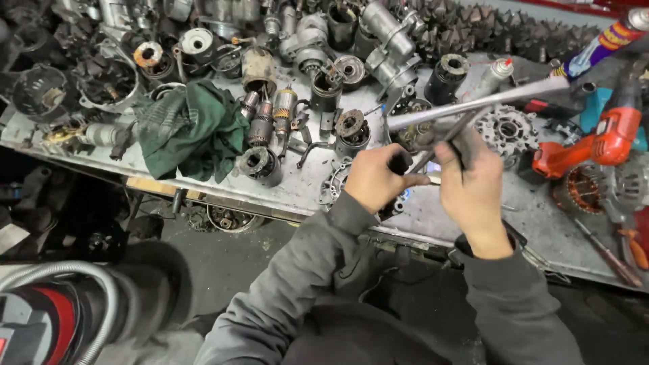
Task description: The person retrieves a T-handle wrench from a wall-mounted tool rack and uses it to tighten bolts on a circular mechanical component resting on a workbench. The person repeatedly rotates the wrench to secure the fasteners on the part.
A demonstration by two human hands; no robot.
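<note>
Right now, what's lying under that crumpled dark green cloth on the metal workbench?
The crumpled dark green cloth drapes over the grey metal workbench, its lower edge hanging past the front. Cylindrical motor parts sit beside it. Whatever lies beneath is covered and cannot be seen.

Repair workshop: steel bench [297, 192] strewn with starter motors [262, 164] (greasy ones).

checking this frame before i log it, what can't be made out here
Head view only:
- Left hand: what it grips is hidden by its own fingers.
- Right hand: the dark tool in it is motion-blurred; its kind is unclear.
- Long metal bar: blurred, and its lower end is lost behind the hands.
- Part under the hands: mostly covered by the left hand.
- Spray can: cut off by the top right edge.
- Green rag: hides whatever lies beneath.
</note>
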